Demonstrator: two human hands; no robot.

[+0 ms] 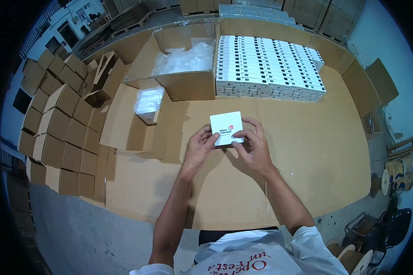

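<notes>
Small white box [226, 129] held just above cardboard-covered tabletop [307, 151], dead ahead of person, centred between both hands. Box near square, no clear long axis, top face up, tilted slightly. Left hand [198, 149] pinches left-near edge; right hand [252, 146] wraps right-near corner, fingers curled; both equally near. Beyond: stacked white boxes [268, 68], open carton with plastic bags [183, 59]. Left: rows of brown cartons [59, 123] on floor.
</notes>
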